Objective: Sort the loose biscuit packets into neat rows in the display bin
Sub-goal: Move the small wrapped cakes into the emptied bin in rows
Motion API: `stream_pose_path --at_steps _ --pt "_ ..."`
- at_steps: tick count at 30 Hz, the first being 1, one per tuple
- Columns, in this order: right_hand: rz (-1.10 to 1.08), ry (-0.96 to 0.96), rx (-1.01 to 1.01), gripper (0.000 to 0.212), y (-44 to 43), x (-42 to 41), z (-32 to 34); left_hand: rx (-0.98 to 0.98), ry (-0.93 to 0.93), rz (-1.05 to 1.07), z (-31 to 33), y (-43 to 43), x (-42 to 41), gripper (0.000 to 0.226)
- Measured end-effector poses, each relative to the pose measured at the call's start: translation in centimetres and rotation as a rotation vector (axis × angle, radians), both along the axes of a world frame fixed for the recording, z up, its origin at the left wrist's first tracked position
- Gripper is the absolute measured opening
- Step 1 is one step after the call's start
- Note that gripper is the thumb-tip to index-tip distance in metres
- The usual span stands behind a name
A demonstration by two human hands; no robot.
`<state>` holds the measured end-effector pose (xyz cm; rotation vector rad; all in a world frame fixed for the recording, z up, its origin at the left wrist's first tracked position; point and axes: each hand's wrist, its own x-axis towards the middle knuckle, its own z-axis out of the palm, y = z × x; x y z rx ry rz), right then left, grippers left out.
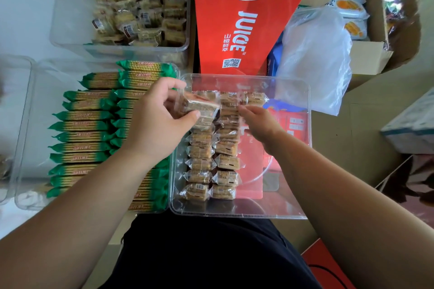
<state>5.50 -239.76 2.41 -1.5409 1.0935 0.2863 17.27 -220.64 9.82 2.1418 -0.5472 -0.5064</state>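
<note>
A clear plastic display bin lies in front of me on my lap. Two rows of small clear-wrapped biscuit packets run along its left half, and a few more packets lie at its far end. My left hand grips one or two biscuit packets above the far part of the left row. My right hand reaches into the bin beside the second row, fingertips at a packet's wrapper edge; whether it pinches the wrapper is hidden by blur.
Left of the bin stands a clear bin of long green-ended biscuit packs. Another clear bin of loose packets stands beyond it. A red juice carton, a clear plastic bag and cardboard boxes crowd the right.
</note>
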Motion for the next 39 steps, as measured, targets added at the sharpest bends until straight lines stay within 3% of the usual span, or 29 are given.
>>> stream_pose_path --at_steps 6,9,13,16,20,27,33,36,39 --pt "-0.052 -0.169 -0.087 0.033 -2.0 -1.6 1.1 0.107 -0.013 -0.171 -0.7 -3.6 -0.6 0.035" --pt "0.112 -0.347 -0.107 0.034 -2.7 -2.0 2.7 0.140 0.026 -0.265 -1.6 -5.7 -0.7 0.041" --pt "0.319 -0.402 -0.219 0.048 -3.7 -2.5 3.4 0.155 0.069 -0.325 -2.4 -7.6 -1.2 0.048" --pt "0.446 -0.355 -0.318 0.055 -3.9 -3.0 3.4 0.136 0.084 -0.344 -2.6 -8.4 -1.7 0.048" --pt "0.417 -0.271 -0.437 0.035 -3.9 -3.7 2.8 0.174 0.088 -0.396 -3.2 -8.6 -1.9 0.053" --pt "0.266 -0.025 -0.627 0.029 -3.1 -4.3 1.2 0.742 -0.241 -0.713 -5.7 -7.5 -2.4 0.076" --pt "0.149 0.095 -0.533 0.034 -2.4 -3.6 -0.7 0.840 -0.369 -0.796 -7.1 -6.8 -2.3 0.077" --pt "0.245 0.105 -0.500 0.038 -2.0 -3.6 -1.7 0.831 -0.393 -0.822 -7.2 -6.9 -2.1 0.069" --pt "0.297 0.094 -0.488 0.021 -1.9 -3.9 -2.4 0.834 -0.398 -0.868 -7.3 -7.1 -1.8 0.072"
